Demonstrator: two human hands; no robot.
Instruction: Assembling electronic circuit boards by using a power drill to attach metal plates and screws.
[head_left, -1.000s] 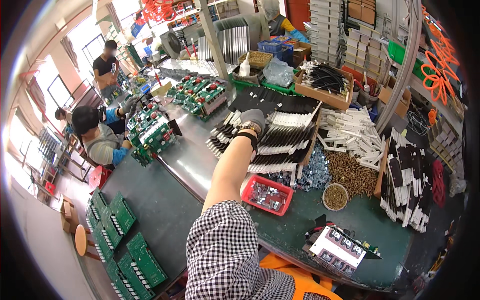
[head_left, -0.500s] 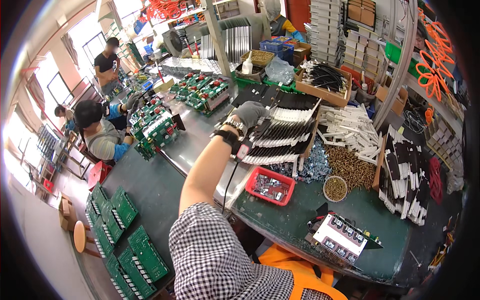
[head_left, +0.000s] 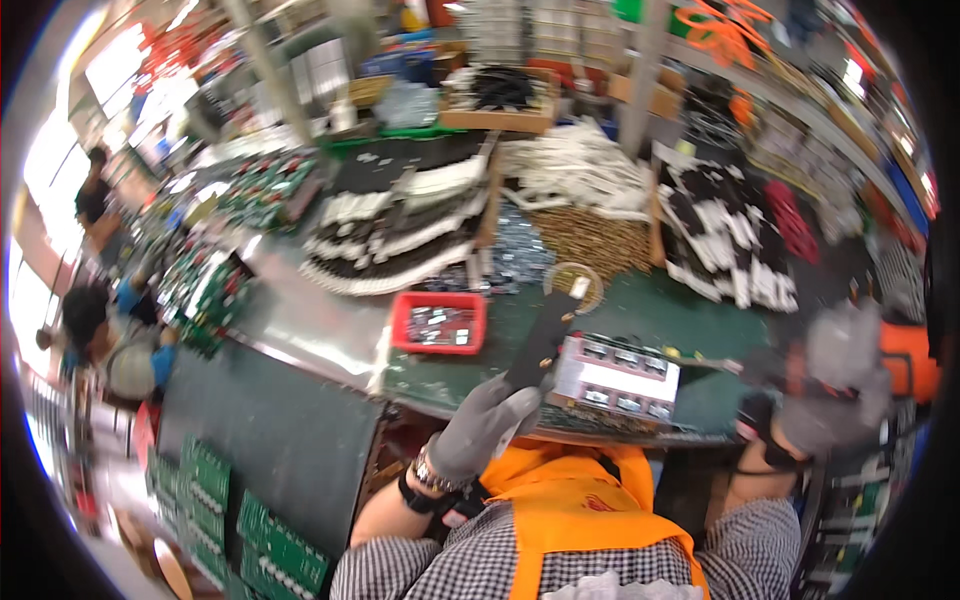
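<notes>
The grey-gloved left hand [head_left: 490,425] grips a flat black strip [head_left: 541,335] with a white tip, tilted just left of a white rectangular block [head_left: 615,378] on the green counter [head_left: 655,308]. Blur hides whether the grey-gloved right hand [head_left: 835,410] grasps anything.

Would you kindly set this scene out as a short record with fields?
Left hand: grey-gloved, holding a flat black strip
Right hand: grey-gloved, blurred; any hold unclear
Beside the strip: white rectangular component block on the green bench
Left of the block: red rectangular plastic tray of small shiny parts
Lower left: flat green circuit boards
</notes>
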